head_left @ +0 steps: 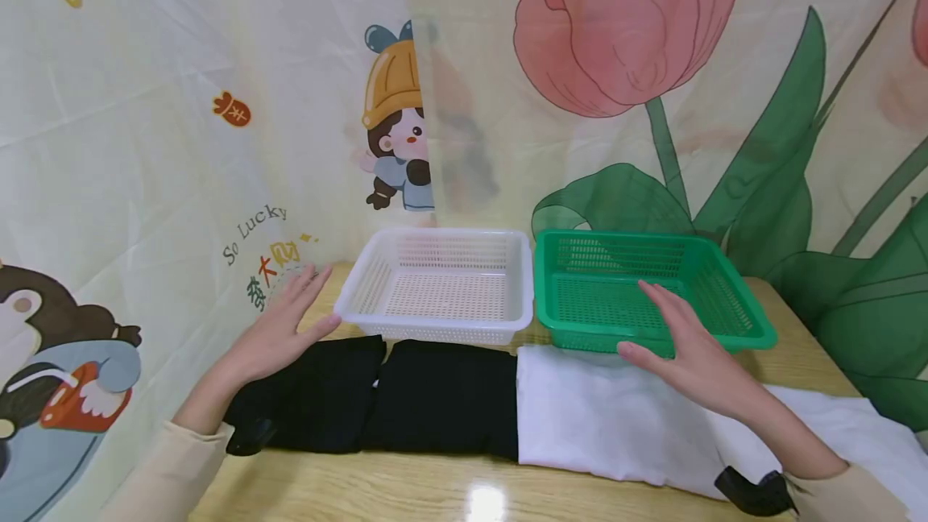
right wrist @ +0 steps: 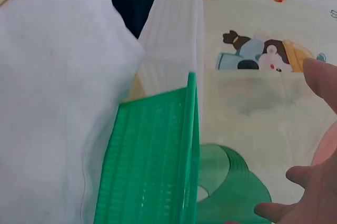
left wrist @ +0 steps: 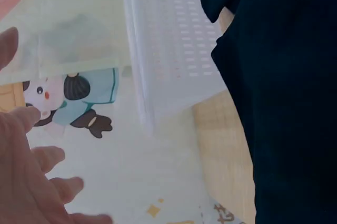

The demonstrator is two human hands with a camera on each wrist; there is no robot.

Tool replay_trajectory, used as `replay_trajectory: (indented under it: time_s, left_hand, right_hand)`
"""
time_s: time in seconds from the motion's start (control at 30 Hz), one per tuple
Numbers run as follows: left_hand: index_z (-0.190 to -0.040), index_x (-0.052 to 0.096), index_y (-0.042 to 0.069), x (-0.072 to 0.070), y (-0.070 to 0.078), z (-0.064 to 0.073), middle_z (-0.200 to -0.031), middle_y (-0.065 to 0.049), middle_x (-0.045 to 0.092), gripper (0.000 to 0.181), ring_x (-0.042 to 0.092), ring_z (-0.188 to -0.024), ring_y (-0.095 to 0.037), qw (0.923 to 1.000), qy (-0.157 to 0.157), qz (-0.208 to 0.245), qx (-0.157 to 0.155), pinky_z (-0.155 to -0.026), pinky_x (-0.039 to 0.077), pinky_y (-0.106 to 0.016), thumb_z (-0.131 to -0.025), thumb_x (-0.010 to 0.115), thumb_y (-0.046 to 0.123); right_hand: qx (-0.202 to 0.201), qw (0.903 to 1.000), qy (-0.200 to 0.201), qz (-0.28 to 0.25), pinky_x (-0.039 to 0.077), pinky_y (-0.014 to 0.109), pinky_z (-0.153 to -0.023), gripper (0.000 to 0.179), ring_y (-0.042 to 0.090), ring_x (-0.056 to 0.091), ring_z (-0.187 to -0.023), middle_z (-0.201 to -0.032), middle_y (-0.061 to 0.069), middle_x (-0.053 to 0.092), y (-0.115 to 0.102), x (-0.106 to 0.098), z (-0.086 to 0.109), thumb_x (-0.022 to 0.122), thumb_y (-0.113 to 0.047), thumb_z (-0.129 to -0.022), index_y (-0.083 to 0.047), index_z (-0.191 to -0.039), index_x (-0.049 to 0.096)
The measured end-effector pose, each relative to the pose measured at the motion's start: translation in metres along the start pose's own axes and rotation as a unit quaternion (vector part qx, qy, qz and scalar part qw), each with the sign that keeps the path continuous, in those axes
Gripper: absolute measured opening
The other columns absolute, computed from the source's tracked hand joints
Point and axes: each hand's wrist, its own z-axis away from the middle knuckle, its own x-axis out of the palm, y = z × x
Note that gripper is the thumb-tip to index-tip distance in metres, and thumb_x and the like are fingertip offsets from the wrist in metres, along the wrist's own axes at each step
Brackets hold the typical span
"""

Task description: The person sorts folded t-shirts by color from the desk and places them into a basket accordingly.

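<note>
Both hands are raised above the table with nothing in them. My left hand (head_left: 279, 333), fingers extended, is over the far-left black folded cloth (head_left: 312, 401), just left of the white basket (head_left: 435, 330). In the left wrist view its spread fingers (left wrist: 66, 187) show at the lower left. A second black folded cloth (head_left: 445, 401) lies beside the first. My right hand (head_left: 692, 353), also with straight fingers, hovers over the white folded cloth (head_left: 594, 417) and overlaps the front of the green basket (head_left: 580, 337). More white cloth (head_left: 834, 417) extends to the right under that forearm.
The two baskets stand side by side behind the row of cloths on the wooden table (head_left: 377, 482). A printed curtain (head_left: 290, 143) with cartoon figures and a large tulip hangs close behind and along the left side. Dark bands (head_left: 754, 491) sit on both wrists.
</note>
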Motion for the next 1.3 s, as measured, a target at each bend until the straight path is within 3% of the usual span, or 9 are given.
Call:
replay_trajectory:
  time_s: [0.13, 0.23, 0.43, 0.63, 0.93, 1.13, 1.3]
  left_hand:
    - [-0.172, 0.015, 0.028, 0.000, 0.000, 0.001, -0.178, -0.012, 0.011, 0.080, 0.010, -0.162, -0.045, 0.9969, -0.025, 0.075, 0.003, -0.118, 0.018, -0.079, -0.108, 0.059, 0.048]
    - [-0.172, 0.018, 0.028, 0.001, 0.002, 0.005, -0.177, -0.011, 0.016, 0.074, 0.017, -0.160, -0.046, 0.9896, -0.045, 0.137, -0.005, -0.117, 0.020, -0.079, -0.110, 0.056, 0.043]
    - [-0.172, 0.017, 0.024, 0.012, 0.003, 0.013, -0.176, -0.015, 0.018, 0.067, 0.024, -0.157, -0.049, 0.9605, -0.092, 0.260, -0.035, -0.116, 0.027, -0.076, -0.114, 0.046, 0.041]
    - [-0.172, 0.015, 0.024, 0.024, 0.002, 0.013, -0.176, -0.021, 0.014, 0.066, 0.024, -0.156, -0.052, 0.9271, -0.138, 0.341, -0.070, -0.116, 0.038, -0.068, -0.115, 0.043, 0.042]
    - [-0.171, 0.015, 0.024, 0.033, 0.006, 0.014, -0.171, -0.024, 0.020, 0.064, 0.033, -0.151, -0.053, 0.9069, -0.146, 0.389, -0.072, -0.113, 0.048, -0.057, -0.115, 0.042, 0.041]
    - [-0.171, 0.014, 0.023, 0.042, 0.007, 0.016, -0.171, -0.024, 0.019, 0.064, 0.030, -0.153, -0.051, 0.8756, -0.201, 0.430, -0.089, -0.114, 0.048, -0.054, -0.116, 0.040, 0.041]
    - [-0.171, 0.012, 0.022, 0.053, 0.006, 0.015, -0.172, -0.027, 0.016, 0.066, 0.034, -0.151, -0.051, 0.8473, -0.237, 0.462, -0.112, -0.112, 0.049, -0.053, -0.115, 0.041, 0.041]
  right_hand:
    - [0.005, 0.9980, -0.018, -0.061, 0.048, 0.074, -0.101, 0.093, 0.057, 0.033, -0.146, -0.169, 0.030, 0.018, -0.011, 0.005, -0.003, 0.069, -0.046, -0.103, -0.015, -0.171, 0.015]
    - [0.016, 0.9938, -0.039, -0.103, 0.052, 0.069, -0.099, 0.089, 0.055, 0.036, -0.147, -0.170, 0.027, 0.020, -0.018, 0.010, -0.004, 0.067, -0.046, -0.104, -0.017, -0.171, 0.016]
    - [0.034, 0.9781, -0.087, -0.186, 0.048, 0.069, -0.104, 0.084, 0.052, 0.036, -0.150, -0.173, 0.022, 0.018, -0.028, 0.020, -0.008, 0.065, -0.043, -0.106, -0.018, -0.171, 0.017]
    - [0.050, 0.9479, -0.140, -0.282, 0.052, 0.057, -0.107, 0.083, 0.051, 0.038, -0.150, -0.173, 0.024, 0.015, -0.034, 0.033, -0.013, 0.063, -0.038, -0.107, -0.014, -0.170, 0.014]
    - [0.077, 0.9036, -0.186, -0.378, 0.053, 0.054, -0.107, 0.077, 0.050, 0.035, -0.152, -0.172, 0.025, 0.016, -0.040, 0.055, -0.015, 0.060, -0.035, -0.109, -0.013, -0.169, 0.017]
    - [0.103, 0.8745, -0.205, -0.428, 0.054, 0.056, -0.106, 0.078, 0.051, 0.033, -0.151, -0.171, 0.026, 0.018, -0.044, 0.069, -0.018, 0.059, -0.035, -0.109, -0.010, -0.169, 0.016]
    - [0.125, 0.8428, -0.221, -0.475, 0.053, 0.056, -0.107, 0.079, 0.051, 0.031, -0.153, -0.173, 0.024, 0.012, -0.049, 0.079, -0.022, 0.058, -0.036, -0.109, -0.010, -0.169, 0.014]
